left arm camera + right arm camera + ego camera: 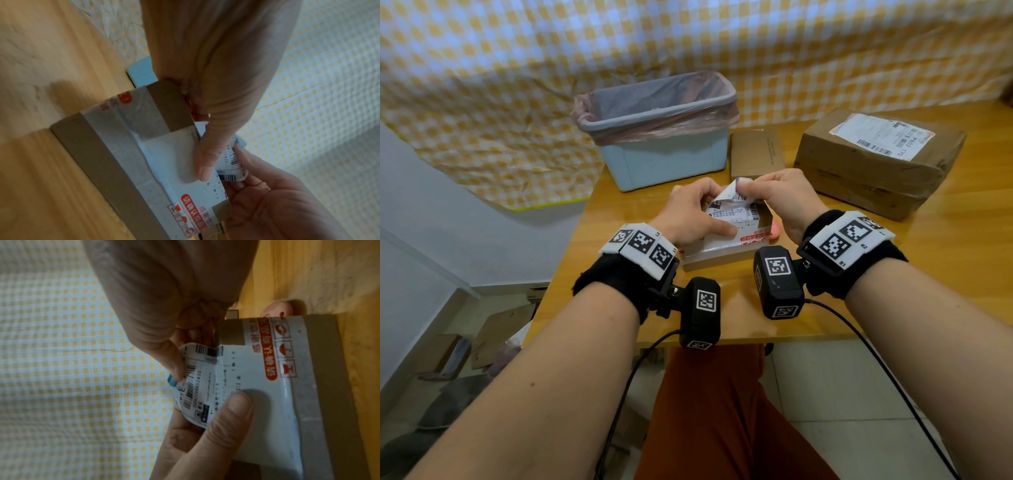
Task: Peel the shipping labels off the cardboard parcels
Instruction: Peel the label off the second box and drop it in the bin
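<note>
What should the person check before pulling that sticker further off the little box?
1. Right hand pinches the white printed shipping label at its lifted edge: ok.
2. Left hand grips the small brown cardboard parcel, thumb pressing the label's stuck part: ok.
3. Label free of tears: cannot tell.
4. Pale blue plastic bin with pink liner open nearby: ok.
5. Large brown cardboard parcel keeps its label: not ok, pending.

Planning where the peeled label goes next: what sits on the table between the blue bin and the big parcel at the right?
A small flat cardboard parcel lies between the blue bin and the big parcel, seen in the head view.
</note>
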